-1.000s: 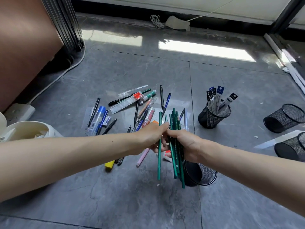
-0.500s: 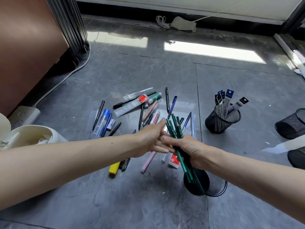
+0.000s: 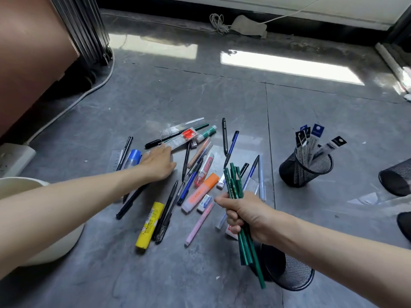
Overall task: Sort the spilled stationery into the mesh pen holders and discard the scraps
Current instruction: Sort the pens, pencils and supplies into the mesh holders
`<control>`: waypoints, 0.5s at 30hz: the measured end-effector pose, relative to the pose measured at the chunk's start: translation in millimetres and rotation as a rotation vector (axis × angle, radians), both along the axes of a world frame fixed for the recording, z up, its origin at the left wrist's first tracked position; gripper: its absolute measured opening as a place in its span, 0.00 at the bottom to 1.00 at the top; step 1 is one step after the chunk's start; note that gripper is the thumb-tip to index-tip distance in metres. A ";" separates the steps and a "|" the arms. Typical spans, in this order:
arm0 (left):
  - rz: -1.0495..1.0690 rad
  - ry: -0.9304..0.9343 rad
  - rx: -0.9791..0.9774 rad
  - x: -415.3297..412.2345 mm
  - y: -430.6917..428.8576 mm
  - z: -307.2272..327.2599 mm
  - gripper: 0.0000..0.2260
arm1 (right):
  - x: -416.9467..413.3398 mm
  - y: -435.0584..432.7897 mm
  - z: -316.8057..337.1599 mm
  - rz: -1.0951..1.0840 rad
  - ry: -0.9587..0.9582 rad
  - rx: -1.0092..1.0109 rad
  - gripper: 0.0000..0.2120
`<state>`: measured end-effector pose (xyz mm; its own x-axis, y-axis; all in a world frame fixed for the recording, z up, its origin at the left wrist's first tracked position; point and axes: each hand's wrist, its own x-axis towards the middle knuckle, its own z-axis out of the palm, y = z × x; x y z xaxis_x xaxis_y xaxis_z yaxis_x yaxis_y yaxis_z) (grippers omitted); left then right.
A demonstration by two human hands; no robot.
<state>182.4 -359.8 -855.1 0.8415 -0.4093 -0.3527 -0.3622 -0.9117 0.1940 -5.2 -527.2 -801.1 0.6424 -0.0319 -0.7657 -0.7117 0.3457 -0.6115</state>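
Hands — right hand (image 3: 246,215) grips green pencils (image 3: 232,183) | left hand (image 3: 159,163) flat, empty | far mesh holder (image 3: 298,172): refill packs (image 3: 315,138)

Green pencils (image 3: 233,185): bundle gripped mid-shaft in right hand (image 3: 246,216), tilted, lower ends overlapping the near mesh holder (image 3: 289,274); can't tell if that one is upright or tipped. Second holder (image 3: 307,172) is upright on the floor to the right, holding refill packs (image 3: 315,143). Two more holders (image 3: 398,176) (image 3: 405,221) are cut off at the right edge. The rest is loose on the floor: yellow glue stick (image 3: 150,227), orange highlighter (image 3: 200,195), pink pen (image 3: 199,224), clear ruler (image 3: 178,141), several black and blue pens, erasers.
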 end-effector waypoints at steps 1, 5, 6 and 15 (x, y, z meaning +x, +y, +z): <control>-0.024 -0.033 -0.006 -4.1 2.5 -5.7 0.17 | 1.3 -0.1 -4.3 -0.025 0.012 -0.011 0.05; -0.113 -0.296 -0.107 -28.3 4.1 -14.9 0.11 | 11.1 -3.2 -15.8 -0.129 0.062 -0.080 0.05; -0.114 -0.319 -0.122 -29.4 2.0 -14.6 0.11 | 14.0 -3.9 -17.3 -0.145 0.068 -0.089 0.05; 0.006 -0.328 -0.015 25.8 -18.4 -9.9 0.10 | 24.7 -2.2 -23.1 -0.118 0.090 -0.120 0.03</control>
